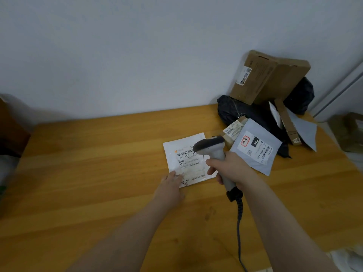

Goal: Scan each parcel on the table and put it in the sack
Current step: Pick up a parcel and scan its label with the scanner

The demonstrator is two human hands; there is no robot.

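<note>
So far, little of the job looks done. At the left edge a blurred brown and pale shape may be the sack, but you cannot tell, nor whether anything is in it. Your left hand presses straight fingers on the near left corner of the white parcel, which lies flat on the table, label up. The scanner hangs over that label, its handle gripped in your right hand, so this parcel looks to be at the scan step and is not yet bagged. At the far right a pile waits: a grey mailer, a small carton, a black bag and a large cardboard box against the wall. All appear left to do.
</note>
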